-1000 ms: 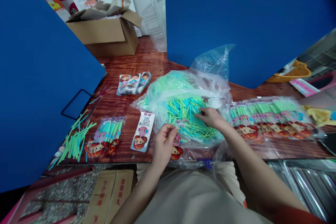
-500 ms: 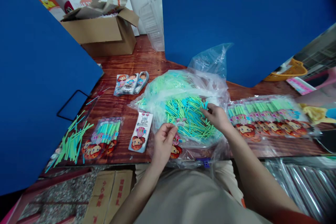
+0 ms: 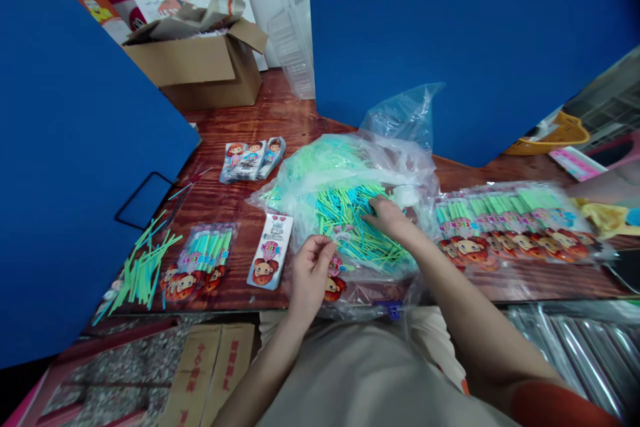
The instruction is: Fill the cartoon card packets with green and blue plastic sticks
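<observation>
While the large, cloudy clear-plastic bag (image 3: 350, 177) sits open on the reddish-brown wooden table (image 3: 290, 120), the bare right hand (image 3: 391, 217) has shifted from the right side of its contents — thin green and blue sticks (image 3: 370, 240) — to nearer their middle. The bare left hand (image 3: 309, 273) has hardly moved, thumb and fingertips seemingly pinching the edge of a flat clear packet (image 3: 335, 288) with a red-haired cartoon face, at the bag's near side. Sorting through the sticks therefore seems unfinished. Whether the right fingers grip any sticks I cannot tell — their tips blend into the heap. The left hand covers part of the packet, whose opening is unclear.
</observation>
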`<state>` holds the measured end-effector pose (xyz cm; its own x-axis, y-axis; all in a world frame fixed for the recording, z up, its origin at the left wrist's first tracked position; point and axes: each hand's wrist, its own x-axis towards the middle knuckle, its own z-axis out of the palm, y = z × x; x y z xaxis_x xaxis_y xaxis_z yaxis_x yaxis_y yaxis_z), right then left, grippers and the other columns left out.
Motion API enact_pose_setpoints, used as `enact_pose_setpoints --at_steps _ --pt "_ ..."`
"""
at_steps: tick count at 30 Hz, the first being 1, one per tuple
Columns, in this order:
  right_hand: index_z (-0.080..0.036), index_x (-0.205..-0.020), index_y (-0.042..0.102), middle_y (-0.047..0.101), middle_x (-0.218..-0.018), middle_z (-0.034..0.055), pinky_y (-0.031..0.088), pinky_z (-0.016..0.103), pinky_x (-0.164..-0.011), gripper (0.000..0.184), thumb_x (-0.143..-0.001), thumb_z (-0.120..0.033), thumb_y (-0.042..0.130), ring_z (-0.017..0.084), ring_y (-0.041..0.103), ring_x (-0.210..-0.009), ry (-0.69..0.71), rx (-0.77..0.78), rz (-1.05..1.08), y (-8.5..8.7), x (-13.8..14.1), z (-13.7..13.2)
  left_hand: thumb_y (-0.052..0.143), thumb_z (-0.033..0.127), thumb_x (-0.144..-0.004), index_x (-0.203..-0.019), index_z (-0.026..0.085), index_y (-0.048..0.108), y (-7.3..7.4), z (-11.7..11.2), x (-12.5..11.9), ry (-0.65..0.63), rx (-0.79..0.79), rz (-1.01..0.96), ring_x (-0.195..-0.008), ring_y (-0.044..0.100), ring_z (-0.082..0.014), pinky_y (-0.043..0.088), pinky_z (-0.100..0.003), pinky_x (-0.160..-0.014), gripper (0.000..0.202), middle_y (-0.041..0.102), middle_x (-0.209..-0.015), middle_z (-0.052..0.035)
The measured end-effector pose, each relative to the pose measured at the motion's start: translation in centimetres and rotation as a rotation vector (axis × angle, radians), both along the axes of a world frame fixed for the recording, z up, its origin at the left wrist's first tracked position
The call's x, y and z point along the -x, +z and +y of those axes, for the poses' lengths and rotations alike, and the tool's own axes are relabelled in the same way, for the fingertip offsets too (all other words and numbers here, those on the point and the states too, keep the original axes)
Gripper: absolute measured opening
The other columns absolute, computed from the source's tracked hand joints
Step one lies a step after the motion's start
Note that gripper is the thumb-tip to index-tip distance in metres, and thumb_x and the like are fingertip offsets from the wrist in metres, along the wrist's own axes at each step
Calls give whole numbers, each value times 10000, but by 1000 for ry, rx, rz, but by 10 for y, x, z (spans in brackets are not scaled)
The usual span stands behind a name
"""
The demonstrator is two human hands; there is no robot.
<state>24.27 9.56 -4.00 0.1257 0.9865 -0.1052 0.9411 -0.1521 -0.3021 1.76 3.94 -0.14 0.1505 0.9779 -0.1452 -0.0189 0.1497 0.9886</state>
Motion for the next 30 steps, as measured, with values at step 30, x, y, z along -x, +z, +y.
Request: enact_pose_setpoints --at_steps 30 --pt "-261 -937 504 720 -831 14 524 290 -634 279 -849 -476 660 159 667 -685 -229 -475 1440 60 23 -50 711 388 -765 -797 169 632 4 0 -12 -26 63 -62 -572 491 -95 445 -204 -551 235 558 -656 35"
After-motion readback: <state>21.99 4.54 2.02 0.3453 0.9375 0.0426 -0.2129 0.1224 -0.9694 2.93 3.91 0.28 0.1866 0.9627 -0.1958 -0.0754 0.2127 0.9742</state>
